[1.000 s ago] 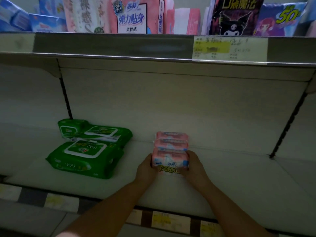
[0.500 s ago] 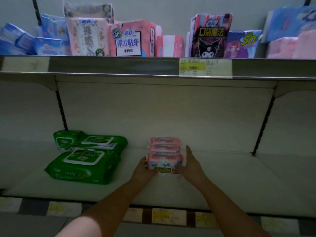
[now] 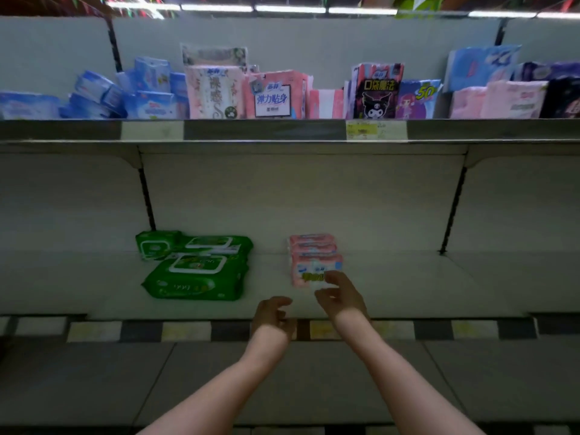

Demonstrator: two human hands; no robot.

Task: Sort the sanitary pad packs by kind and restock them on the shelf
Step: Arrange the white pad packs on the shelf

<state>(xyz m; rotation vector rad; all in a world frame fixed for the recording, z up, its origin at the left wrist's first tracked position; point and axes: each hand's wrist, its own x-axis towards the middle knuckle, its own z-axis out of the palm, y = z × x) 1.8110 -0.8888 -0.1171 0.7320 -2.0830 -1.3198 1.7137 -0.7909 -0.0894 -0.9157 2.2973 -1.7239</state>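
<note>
Left hand [image 3: 271,312] and right hand [image 3: 340,296] have let go and drawn back nearward, fingers loosely curled, holding nothing. The pink pad packs [image 3: 314,257] stay lined up on the shelf [image 3: 408,287], right of the green packs [image 3: 194,271]; this batch looks placed.

Left hand [image 3: 271,315] and right hand [image 3: 340,296]: both bare. Left forearm [image 3: 219,384] and right forearm [image 3: 405,375]: uncovered down to the lower frame edge.

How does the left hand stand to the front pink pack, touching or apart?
Apart. The head view shows bare shelf between the left hand and the front pink pack.
</note>
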